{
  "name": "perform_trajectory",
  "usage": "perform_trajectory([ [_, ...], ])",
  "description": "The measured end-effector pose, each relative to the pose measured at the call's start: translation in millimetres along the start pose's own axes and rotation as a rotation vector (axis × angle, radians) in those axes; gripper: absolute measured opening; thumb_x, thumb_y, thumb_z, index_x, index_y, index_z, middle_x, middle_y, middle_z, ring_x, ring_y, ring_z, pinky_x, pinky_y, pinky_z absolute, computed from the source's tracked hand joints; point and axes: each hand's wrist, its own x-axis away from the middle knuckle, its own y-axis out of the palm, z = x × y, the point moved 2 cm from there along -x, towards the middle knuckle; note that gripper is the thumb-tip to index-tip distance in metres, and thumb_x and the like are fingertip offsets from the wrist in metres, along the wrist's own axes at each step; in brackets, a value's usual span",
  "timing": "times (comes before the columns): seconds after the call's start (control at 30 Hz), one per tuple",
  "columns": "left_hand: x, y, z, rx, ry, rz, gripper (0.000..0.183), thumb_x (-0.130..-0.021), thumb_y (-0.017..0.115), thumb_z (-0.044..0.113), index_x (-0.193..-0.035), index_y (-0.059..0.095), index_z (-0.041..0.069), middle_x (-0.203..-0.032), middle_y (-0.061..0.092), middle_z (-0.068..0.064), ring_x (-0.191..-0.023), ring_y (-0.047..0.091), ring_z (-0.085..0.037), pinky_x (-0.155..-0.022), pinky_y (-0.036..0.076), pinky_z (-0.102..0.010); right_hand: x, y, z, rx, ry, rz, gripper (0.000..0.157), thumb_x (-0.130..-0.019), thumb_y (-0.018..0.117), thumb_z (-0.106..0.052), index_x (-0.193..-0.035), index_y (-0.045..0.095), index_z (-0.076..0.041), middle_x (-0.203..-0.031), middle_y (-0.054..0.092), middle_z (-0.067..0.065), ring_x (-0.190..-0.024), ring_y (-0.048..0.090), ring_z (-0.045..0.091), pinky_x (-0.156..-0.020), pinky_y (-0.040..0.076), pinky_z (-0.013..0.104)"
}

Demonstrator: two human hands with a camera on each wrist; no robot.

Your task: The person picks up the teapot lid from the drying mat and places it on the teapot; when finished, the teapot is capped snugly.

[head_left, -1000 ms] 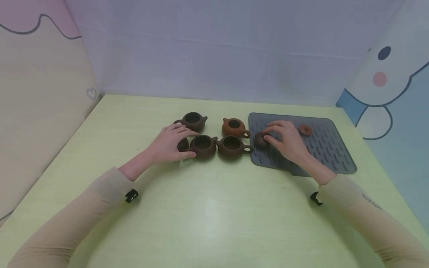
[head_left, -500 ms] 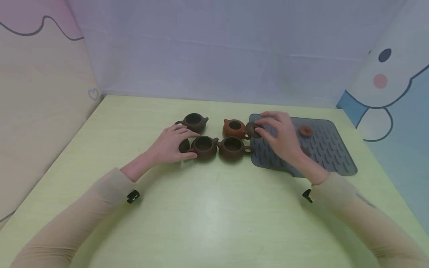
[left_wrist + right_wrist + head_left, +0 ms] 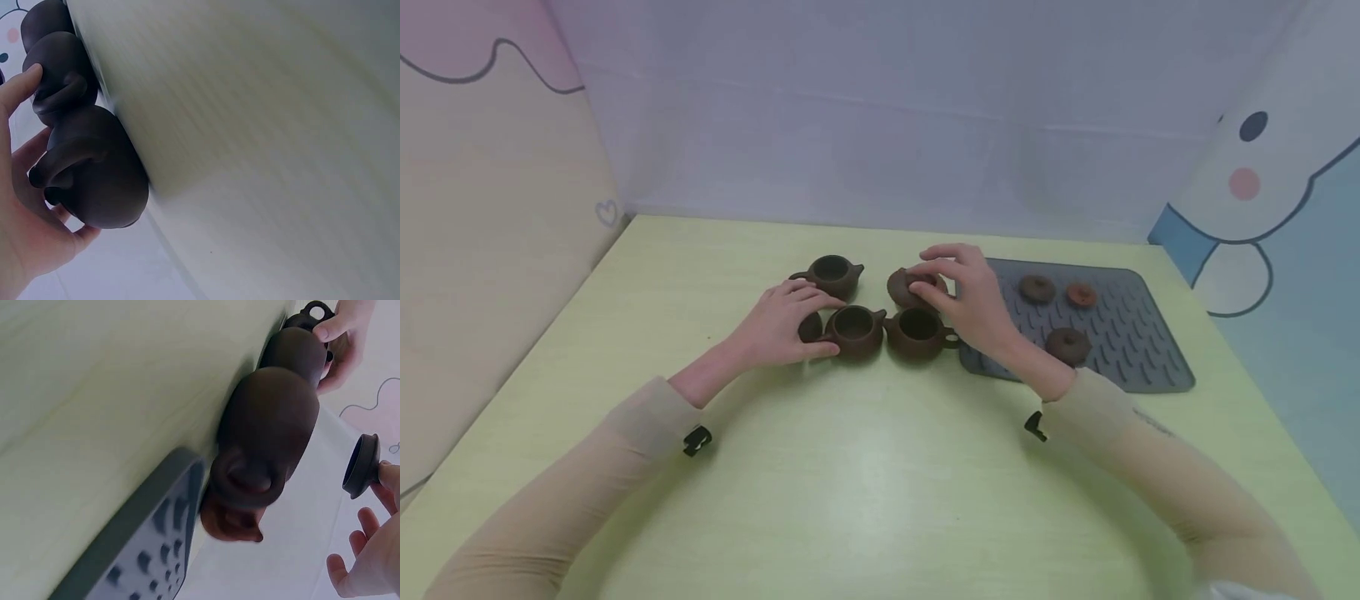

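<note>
My right hand (image 3: pixel 973 308) pinches a dark brown teapot lid (image 3: pixel 362 465), its hollow side down. In the head view the lid overlaps the reddish-brown teapot (image 3: pixel 219 519), which is mostly hidden behind it and the fingers. My left hand (image 3: pixel 778 325) curves round a dark teapot (image 3: pixel 106 172) at the left end of the front row. The left thumb reaches the handle side of the neighbouring lidless teapot (image 3: pixel 853 333). To the right stands another lidless dark teapot (image 3: pixel 916 333), spout to spout with it. Behind, one more open teapot (image 3: pixel 832 275) points its spout right.
A grey ribbed mat (image 3: pixel 1138 333) lies on the right of the pale table (image 3: pixel 865 467). On it rest a dark lid (image 3: pixel 1037 289), a reddish lid (image 3: pixel 1081 295) and another dark lid (image 3: pixel 1067 345). A white curtain (image 3: pixel 880 133) hangs behind the table.
My right hand has lifted the lid from the mat and carried it left over the reddish-brown teapot. The left hand has stayed in place.
</note>
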Motion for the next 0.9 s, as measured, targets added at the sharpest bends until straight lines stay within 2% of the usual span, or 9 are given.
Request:
perform_trajectory([
  [0.07, 0.2, 0.1, -0.2, -0.002, 0.0, 0.005, 0.064, -0.079, 0.075, 0.054, -0.133, 0.061, 0.021, -0.132, 0.064, -0.006, -0.133, 0.047, -0.034, -0.107, 0.038, -0.062, -3, 7.1, -4, -0.013, 0.005, -0.012, 0.018, -0.088, 0.074, -0.016, -0.103, 0.077, -0.008, -0.114, 0.067, 0.012, -0.102, 0.055, 0.029, -0.081, 0.047, 0.037],
  [0.17, 0.8, 0.2, -0.2, -0.005, 0.0, 0.004, 0.063, -0.079, 0.075, 0.055, -0.132, 0.062, 0.022, -0.131, 0.065, -0.006, -0.132, 0.047, -0.035, -0.106, 0.039, -0.062, -5, 17.4, -7, -0.043, 0.015, -0.034, 0.019, -0.088, 0.074, -0.019, -0.104, 0.077, -0.009, -0.111, 0.068, 0.008, -0.098, 0.055, 0.026, -0.079, 0.048, 0.034],
  [0.43, 1.0, -0.8, 1.6, 0.01, -0.013, -0.008, 0.063, -0.08, 0.074, 0.054, -0.133, 0.061, 0.023, -0.133, 0.064, -0.006, -0.135, 0.045, -0.037, -0.106, 0.037, -0.063, -7, 38.8, -13, -0.084, 0.11, -0.14, 0.02, -0.091, 0.072, -0.023, -0.109, 0.076, -0.015, -0.113, 0.068, 0.006, -0.094, 0.056, 0.031, -0.078, 0.041, 0.033],
  [0.53, 0.9, -1.1, 1.9, 0.004, -0.02, -0.012, 0.063, -0.08, 0.075, 0.054, -0.133, 0.061, 0.021, -0.134, 0.064, -0.006, -0.135, 0.044, -0.038, -0.107, 0.037, -0.063, -8, 45.1, -14, -0.062, 0.14, -0.18, 0.021, -0.091, 0.071, -0.025, -0.11, 0.076, -0.017, -0.113, 0.069, 0.004, -0.088, 0.055, 0.028, -0.078, 0.041, 0.032],
  [0.67, 0.6, -1.6, 1.4, 0.015, -0.034, -0.025, 0.066, -0.08, 0.076, 0.053, -0.133, 0.061, 0.018, -0.134, 0.064, -0.007, -0.137, 0.044, -0.038, -0.108, 0.037, -0.064, -9, 51.9, -16, -0.009, 0.138, -0.212, 0.022, -0.091, 0.071, -0.028, -0.11, 0.076, -0.02, -0.112, 0.071, 0.003, -0.081, 0.055, 0.027, -0.077, 0.043, 0.033],
  [0.77, 0.9, -1.7, 1.3, 0.027, -0.04, -0.033, 0.067, -0.08, 0.076, 0.053, -0.133, 0.061, 0.016, -0.134, 0.064, -0.007, -0.137, 0.044, -0.038, -0.108, 0.037, -0.063, -8, 56.2, -17, 0.004, 0.135, -0.232, 0.021, -0.091, 0.071, -0.029, -0.11, 0.076, -0.02, -0.109, 0.072, 0.002, -0.085, 0.06, 0.027, -0.08, 0.047, 0.035],
  [0.9, 1.4, -1.2, 1.8, 0.029, -0.032, -0.029, 0.068, -0.079, 0.076, 0.053, -0.133, 0.061, 0.014, -0.133, 0.064, -0.009, -0.136, 0.045, -0.038, -0.107, 0.038, -0.063, -8, 60.1, -20, 0.014, 0.139, -0.264, 0.021, -0.09, 0.072, -0.03, -0.109, 0.077, -0.021, -0.106, 0.074, -0.001, -0.1, 0.064, 0.02, -0.087, 0.05, 0.036],
])
